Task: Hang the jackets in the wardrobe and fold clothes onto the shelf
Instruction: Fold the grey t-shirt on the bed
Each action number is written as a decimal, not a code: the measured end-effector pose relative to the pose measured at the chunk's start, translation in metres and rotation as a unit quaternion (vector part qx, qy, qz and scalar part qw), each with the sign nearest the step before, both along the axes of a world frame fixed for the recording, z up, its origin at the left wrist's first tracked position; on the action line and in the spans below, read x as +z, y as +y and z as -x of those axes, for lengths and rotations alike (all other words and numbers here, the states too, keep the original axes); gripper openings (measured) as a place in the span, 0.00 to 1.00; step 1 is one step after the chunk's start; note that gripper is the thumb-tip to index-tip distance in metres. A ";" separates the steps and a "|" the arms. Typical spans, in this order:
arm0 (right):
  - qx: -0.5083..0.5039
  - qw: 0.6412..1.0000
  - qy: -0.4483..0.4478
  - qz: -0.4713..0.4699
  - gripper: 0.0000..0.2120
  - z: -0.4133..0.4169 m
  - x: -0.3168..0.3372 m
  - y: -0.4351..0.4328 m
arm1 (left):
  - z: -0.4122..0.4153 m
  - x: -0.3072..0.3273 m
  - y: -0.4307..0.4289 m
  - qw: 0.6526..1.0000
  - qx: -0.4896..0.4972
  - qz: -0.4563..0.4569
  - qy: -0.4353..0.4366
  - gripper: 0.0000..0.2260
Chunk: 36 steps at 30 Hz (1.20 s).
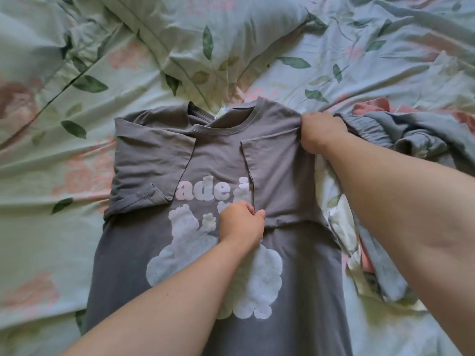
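The folding step is in hand: a grey T-shirt lies print-up on the bed, both sleeves turned inward. The left hand pinches the folded sleeve's edge at mid-chest. The right hand grips the shoulder fold. Next, I judge, the hem should come up to the collar, kept square. No wardrobe, shelf or container shows; more clothes lie heaped beside the right hand.

Bare from wrist to frame edge on both sides. At 7 o'clock the left forearm, at 4 o'clock the right forearm, broader in view. Likewise uncovered, left grip and right grip. Smooth and rounded throughout.
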State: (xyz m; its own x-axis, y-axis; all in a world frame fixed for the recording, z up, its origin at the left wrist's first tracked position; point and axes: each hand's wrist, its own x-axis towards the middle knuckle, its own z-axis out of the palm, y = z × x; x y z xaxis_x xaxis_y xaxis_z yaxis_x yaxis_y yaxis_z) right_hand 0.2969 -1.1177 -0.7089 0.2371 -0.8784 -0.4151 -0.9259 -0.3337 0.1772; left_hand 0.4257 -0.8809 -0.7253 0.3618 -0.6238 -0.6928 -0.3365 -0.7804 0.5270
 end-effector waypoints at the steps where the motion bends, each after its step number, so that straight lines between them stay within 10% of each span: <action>1: 0.033 0.999 0.032 0.021 0.21 -0.005 0.003 0.001 | 0.000 0.001 0.000 1.000 0.000 0.001 0.006 0.10; 7: 0.186 0.975 -0.118 0.002 0.15 -0.047 0.001 0.029 | -0.001 0.003 0.003 0.999 0.019 0.021 0.022 0.09; 12: 0.096 0.991 -0.087 -0.010 0.14 -0.058 -0.005 0.033 | -0.015 0.007 0.005 0.997 0.000 0.042 0.058 0.08; 19: 0.017 0.975 -0.220 0.032 0.11 -0.129 0.003 0.086 | -0.118 0.008 0.054 0.919 -0.169 0.213 -0.285 0.12; 22: -0.181 0.919 -0.324 -0.134 0.14 -0.182 0.011 0.112 | -0.170 0.009 0.074 0.883 -0.141 0.191 -0.406 0.26; 27: -0.452 0.745 -0.419 -0.255 0.24 -0.245 0.008 0.140 | -0.224 -0.006 0.083 0.923 -0.042 0.096 -0.370 0.40; 36: -0.534 0.682 -0.486 -0.110 0.21 -0.260 0.011 0.165 | -0.248 -0.006 0.085 0.922 -0.075 0.190 -0.329 0.15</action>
State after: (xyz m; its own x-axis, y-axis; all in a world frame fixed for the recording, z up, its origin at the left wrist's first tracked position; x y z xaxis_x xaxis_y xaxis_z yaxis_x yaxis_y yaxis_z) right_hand 0.5574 -0.9526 -0.6975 -0.2326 -0.7070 -0.6678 -0.3048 0.7051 -0.6403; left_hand 0.6740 -0.7958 -0.7315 0.5151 -0.8539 -0.0745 -0.7707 -0.4995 0.3956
